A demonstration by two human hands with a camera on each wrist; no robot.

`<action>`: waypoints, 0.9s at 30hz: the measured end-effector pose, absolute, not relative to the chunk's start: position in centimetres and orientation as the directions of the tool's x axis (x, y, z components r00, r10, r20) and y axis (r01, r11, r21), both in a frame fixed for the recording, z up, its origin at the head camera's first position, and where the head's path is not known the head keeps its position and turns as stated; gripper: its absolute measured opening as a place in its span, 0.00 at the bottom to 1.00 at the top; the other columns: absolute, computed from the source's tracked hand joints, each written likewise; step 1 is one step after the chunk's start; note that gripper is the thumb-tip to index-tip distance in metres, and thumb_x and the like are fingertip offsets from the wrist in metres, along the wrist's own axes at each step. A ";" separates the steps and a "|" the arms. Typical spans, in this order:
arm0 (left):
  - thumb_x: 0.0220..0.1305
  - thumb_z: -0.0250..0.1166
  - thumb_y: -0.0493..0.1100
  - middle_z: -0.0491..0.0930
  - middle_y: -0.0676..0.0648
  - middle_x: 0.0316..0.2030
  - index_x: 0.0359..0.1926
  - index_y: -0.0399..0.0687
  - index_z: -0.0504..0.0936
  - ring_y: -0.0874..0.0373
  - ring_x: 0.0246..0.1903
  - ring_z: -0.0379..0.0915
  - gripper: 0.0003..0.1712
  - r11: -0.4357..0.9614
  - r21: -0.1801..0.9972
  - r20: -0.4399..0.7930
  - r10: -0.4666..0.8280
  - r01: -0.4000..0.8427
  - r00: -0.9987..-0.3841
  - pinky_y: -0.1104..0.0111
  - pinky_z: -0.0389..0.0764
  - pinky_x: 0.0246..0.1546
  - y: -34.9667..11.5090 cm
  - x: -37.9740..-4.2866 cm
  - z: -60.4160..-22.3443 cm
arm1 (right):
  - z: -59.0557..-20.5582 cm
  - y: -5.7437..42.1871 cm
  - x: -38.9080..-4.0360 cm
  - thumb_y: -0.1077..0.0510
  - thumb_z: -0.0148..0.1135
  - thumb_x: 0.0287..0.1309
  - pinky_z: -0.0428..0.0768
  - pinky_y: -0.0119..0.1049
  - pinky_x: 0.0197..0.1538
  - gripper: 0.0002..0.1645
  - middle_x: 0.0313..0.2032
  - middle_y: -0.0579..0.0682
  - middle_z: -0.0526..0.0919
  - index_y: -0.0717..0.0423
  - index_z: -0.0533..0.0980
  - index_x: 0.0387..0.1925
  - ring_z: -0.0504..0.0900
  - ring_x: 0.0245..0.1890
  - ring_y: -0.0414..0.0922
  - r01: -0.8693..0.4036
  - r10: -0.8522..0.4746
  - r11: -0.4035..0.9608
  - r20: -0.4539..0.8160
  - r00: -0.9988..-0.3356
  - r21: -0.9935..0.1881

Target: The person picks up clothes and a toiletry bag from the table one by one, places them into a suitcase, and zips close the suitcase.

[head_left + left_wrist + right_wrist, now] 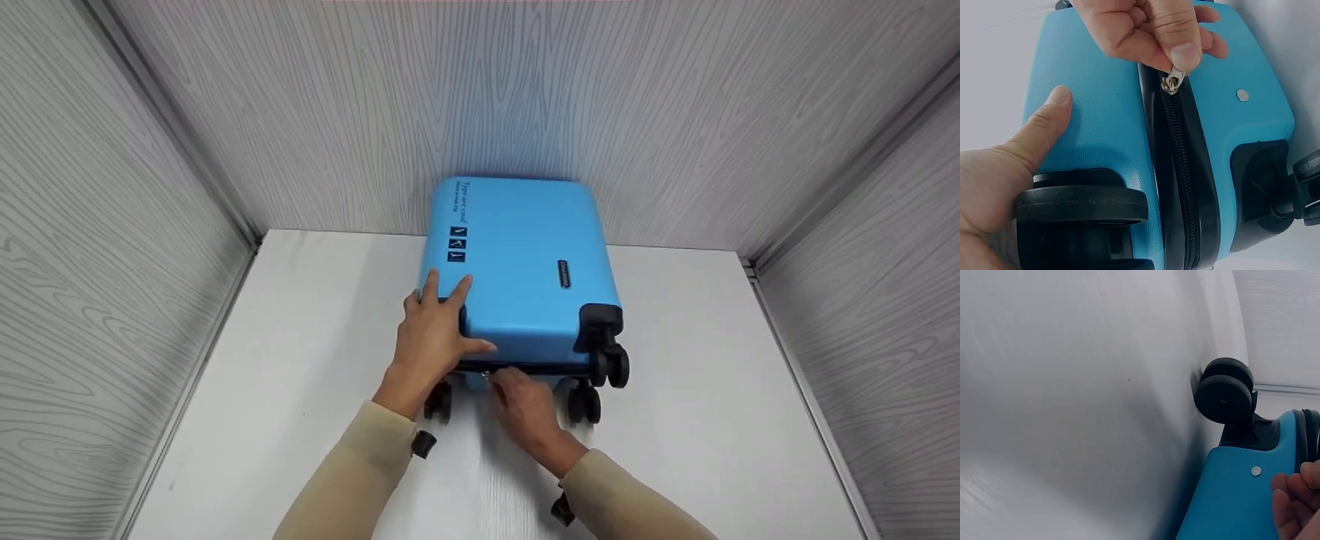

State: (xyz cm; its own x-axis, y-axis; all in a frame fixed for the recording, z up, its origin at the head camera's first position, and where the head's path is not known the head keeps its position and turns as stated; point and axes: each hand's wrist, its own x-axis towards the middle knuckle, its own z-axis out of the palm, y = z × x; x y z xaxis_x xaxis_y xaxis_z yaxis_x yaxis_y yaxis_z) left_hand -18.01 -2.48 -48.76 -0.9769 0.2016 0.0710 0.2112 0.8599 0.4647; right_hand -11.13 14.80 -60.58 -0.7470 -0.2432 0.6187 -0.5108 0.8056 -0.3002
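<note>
A bright blue hard-shell suitcase (517,247) lies flat on the white surface, its wheeled end toward me. My left hand (431,334) rests with spread fingers on its near left corner, beside a black wheel (1081,205); the thumb lies against the blue end face. At the middle of that end, my right hand (525,405) pinches a silver zipper pull (1175,79) between thumb and forefinger. Below the pull in the left wrist view, the black zipper (1182,169) runs along the seam with its teeth meshed. In the right wrist view only the curled fingers (1292,495) show.
Black caster wheels (611,365) jut from the suitcase's near corners. A grey wood-grain wall (517,97) stands right behind the suitcase, and side walls (885,225) rise left and right. White tabletop (690,375) extends on both sides.
</note>
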 end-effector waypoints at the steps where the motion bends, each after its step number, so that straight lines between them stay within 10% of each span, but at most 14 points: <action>1: 0.45 0.82 0.72 0.48 0.35 0.83 0.83 0.65 0.60 0.27 0.71 0.61 0.67 0.859 0.466 0.070 0.203 0.212 -0.977 0.39 0.82 0.55 -2.5 -18.0 -48.8 | -60.5 14.7 -11.1 0.63 0.75 0.60 0.81 0.40 0.26 0.07 0.29 0.49 0.84 0.53 0.81 0.33 0.82 0.23 0.45 -0.510 -0.245 0.805 0.613 -0.751 -0.303; 27: 0.47 0.81 0.71 0.46 0.36 0.83 0.83 0.65 0.59 0.27 0.73 0.59 0.66 0.853 0.475 0.074 0.204 0.214 -0.976 0.38 0.82 0.56 -2.7 -17.9 -48.9 | -60.3 13.5 -11.0 0.61 0.72 0.66 0.84 0.43 0.32 0.03 0.35 0.51 0.88 0.54 0.84 0.39 0.86 0.30 0.48 -0.480 -0.260 0.812 0.532 -0.806 -0.330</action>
